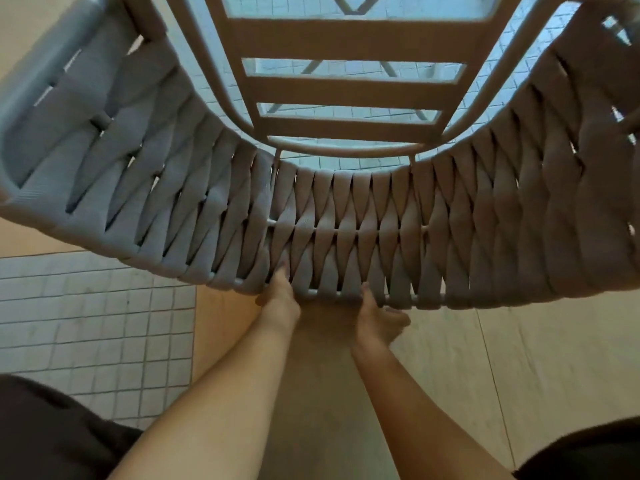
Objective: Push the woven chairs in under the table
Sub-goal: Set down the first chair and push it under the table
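A grey woven chair (346,223) fills the upper half of the head view, seen from behind and above, its curved strap back wrapping from left to right. Its slatted seat (349,88) lies beyond the back, with tiled floor showing through the slats. My left hand (280,299) grips the lower rail of the chair back just left of centre, fingers tucked between the straps. My right hand (377,320) touches the same rail right of centre, its thumb up against the straps and its fingers curled below the rail. No table is visible.
Small square white floor tiles (86,334) lie at the left. Beige floor slabs (467,358) run under my arms and to the right. Dark clothing shows at both bottom corners.
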Demonstrator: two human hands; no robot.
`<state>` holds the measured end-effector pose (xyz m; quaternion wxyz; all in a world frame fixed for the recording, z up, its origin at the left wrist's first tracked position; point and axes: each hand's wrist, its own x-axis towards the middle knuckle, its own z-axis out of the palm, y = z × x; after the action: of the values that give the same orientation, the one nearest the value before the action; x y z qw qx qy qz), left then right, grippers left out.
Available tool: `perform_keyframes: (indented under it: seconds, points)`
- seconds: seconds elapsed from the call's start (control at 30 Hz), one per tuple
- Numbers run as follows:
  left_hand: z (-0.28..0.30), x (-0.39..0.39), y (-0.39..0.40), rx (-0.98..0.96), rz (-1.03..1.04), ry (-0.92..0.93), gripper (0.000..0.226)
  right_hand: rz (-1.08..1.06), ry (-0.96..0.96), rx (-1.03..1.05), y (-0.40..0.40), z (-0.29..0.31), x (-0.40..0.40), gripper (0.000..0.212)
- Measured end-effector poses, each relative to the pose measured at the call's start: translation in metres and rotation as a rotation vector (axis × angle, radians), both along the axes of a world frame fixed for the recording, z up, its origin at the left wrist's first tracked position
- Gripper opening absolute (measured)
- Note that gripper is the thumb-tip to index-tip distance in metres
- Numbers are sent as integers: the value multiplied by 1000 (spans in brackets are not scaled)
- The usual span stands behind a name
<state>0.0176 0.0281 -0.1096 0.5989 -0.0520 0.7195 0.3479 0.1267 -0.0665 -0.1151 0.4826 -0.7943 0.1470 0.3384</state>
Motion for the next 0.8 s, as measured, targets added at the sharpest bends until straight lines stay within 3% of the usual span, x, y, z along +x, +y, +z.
perform_keyframes:
  seconds: [0.1,0.17,0.37,0.47,0.57,0.67,0.8]
  points:
    - [-10,-2,10,-5,20,-71,82,-121,286,194,0,-15,-2,78]
    - [-12,-6,12,-45,-10,-64,86,-150,314,315,5,-17,-3,87]
    - [-21,-24,-6,33,18,-16,85,-194,296,390,8,-18,-12,82]
    - [-17,-25,-16,46,33,55,88,-280,284,463,13,-14,-13,94]
    - [-8,-22,-28,71,33,193,85,-371,256,395,17,-7,-15,103]
    - [4,-17,-41,111,25,317,84,-341,110,276,13,1,-18,98]
    - [31,-12,-53,163,55,409,78,-328,80,297,4,22,-16,84]
